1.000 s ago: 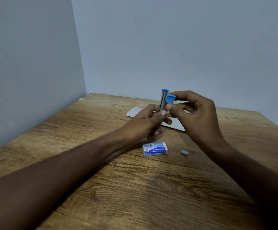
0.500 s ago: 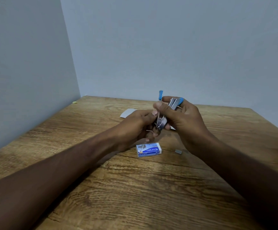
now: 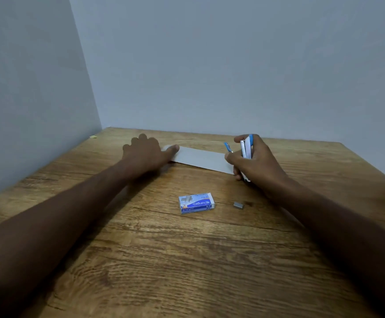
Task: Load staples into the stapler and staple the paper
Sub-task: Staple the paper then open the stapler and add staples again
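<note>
A small blue and silver stapler [image 3: 246, 150] stands nearly upright in my right hand [image 3: 254, 163], at the right end of the paper; a blue tip [image 3: 227, 147] sticks out to its left. The white paper strip [image 3: 200, 159] lies flat at the far middle of the wooden table. My left hand [image 3: 146, 153] rests on the paper's left end, fingers spread, thumb on the sheet. A blue and white staple box [image 3: 196, 203] lies nearer to me. A short grey block of staples [image 3: 238, 205] lies to its right.
The wooden table [image 3: 186, 260] fills the view, with grey walls along its left and far edges. A tiny yellowish scrap [image 3: 92, 136] lies at the far left corner. The table's right edge runs diagonally at the right.
My hands have parted. The left hand let go of the stapler and moved left onto the paper. The right hand carried the stapler right, to the paper's right end.
</note>
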